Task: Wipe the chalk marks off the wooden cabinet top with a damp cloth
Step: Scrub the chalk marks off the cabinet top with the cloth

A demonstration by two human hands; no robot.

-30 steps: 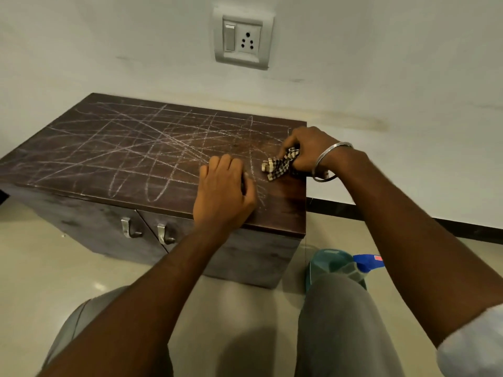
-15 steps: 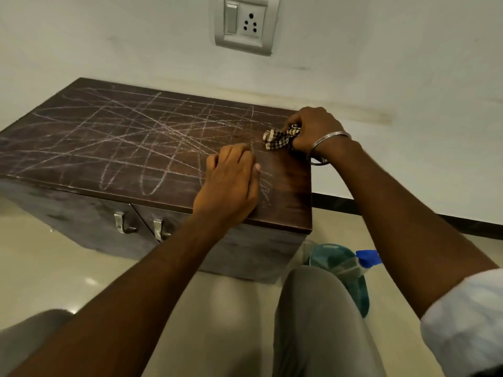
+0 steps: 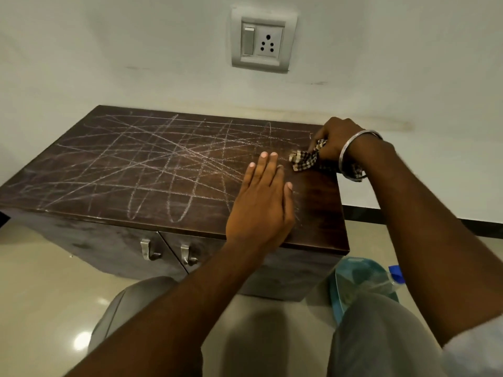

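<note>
right hand (image 3: 336, 141) grips checked cloth (image 3: 304, 159) at cabinet top (image 3: 95, 170) far right corner; left hand (image 3: 261, 202) flat, fingers straight, near front right edge.

One cabinet (image 3: 109, 172), one checked cloth (image 3: 303, 160), one wall socket (image 3: 262, 42). Two hands: left hand (image 3: 261, 208), right hand (image 3: 336, 140). Two door handles (image 3: 148, 250) (image 3: 187, 254).

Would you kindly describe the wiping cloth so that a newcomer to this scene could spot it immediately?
Start at the dark brown wooden cabinet top scribbled with white chalk lines. At its far right corner, the right hand, wearing a metal bangle, grips a bunched cloth. It is the only fabric there, checked dark and cream, beside the flat left hand.
</note>
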